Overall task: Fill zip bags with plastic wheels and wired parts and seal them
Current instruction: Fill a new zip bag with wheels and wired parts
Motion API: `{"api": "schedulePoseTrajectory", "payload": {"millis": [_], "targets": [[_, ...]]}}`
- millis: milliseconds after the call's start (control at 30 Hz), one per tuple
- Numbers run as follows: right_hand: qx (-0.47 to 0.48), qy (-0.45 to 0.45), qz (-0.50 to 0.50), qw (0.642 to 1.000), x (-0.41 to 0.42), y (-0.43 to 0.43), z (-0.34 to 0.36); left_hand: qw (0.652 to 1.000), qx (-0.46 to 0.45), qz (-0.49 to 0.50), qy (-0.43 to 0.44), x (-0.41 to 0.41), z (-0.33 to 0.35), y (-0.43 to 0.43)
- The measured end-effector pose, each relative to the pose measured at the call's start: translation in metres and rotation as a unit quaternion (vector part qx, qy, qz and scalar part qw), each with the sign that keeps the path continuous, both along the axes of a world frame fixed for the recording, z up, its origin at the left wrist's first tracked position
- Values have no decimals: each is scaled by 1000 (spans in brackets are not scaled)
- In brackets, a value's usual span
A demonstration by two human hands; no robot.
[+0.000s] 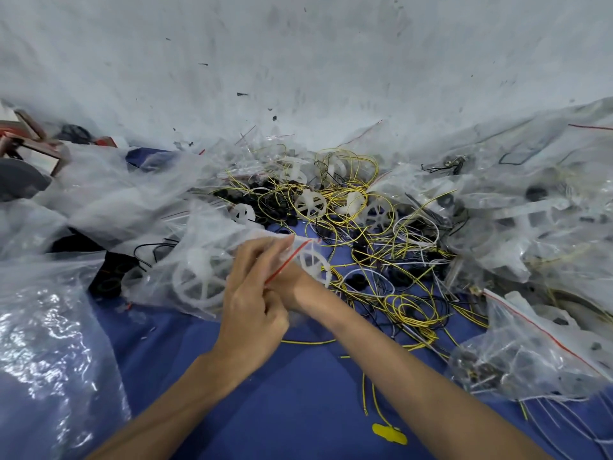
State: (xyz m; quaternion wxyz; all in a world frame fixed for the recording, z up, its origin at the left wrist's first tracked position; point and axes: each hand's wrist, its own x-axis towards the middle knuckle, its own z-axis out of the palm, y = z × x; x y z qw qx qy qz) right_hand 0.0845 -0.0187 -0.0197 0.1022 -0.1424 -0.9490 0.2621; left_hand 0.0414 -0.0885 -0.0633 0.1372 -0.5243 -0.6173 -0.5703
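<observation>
Item: clear plastic zip bag (199,247), held over the blue table cover (298,393). Its body billows to the left of the grip, with one white spoked plastic wheel (199,282) visible inside. Mouth: red seal strip (288,260), long axis diagonal, from low between the hands up and away to the right; whether it is pressed closed cannot be told. Left hand (252,303): nearer the camera, fingers curled up along the mouth, pinching the film at the strip. Right hand (295,287): at the strip's lower end, fingers hidden behind the left hand, hold not discernible. Judgement: sealing would call for a pinch run along that diagonal toward the far upper end, and the left fingers already lie on that line. Right of the bag: loose yellow and black wires (381,260). Farther right of the bag: filled clear bags (530,343). Left of the bag: crumpled clear plastic sheeting (49,327).
</observation>
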Motion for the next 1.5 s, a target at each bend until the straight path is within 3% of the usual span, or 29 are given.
{"api": "schedulePoseTrajectory", "payload": {"millis": [200,367,433,567,633,800,1067,1300,1500], "targets": [[7,-80,65,995,20,-11,-8,999,25,-34,-7,9,-2,0],[39,-108,86,990,7,5,8,998,25,39,-45,-7,3,0],[49,-81,94,991,14,18,18,998,23,55,-28,-12,4,-1],[-97,83,-16,992,42,53,32,997,11,72,-29,-13,2,0],[-61,123,-75,988,48,71,26,997,15,76,-26,-12,1,0],[11,-4,-110,994,48,97,6,997,34,68,-8,-11,-2,1],[1,-81,-74,994,45,93,-4,998,19,54,10,-12,-15,5],[-102,-70,-54,991,53,93,4,996,30,64,-45,-12,-7,3],[-88,46,-55,994,70,102,25,991,32,44,-118,-13,-6,3]]}}
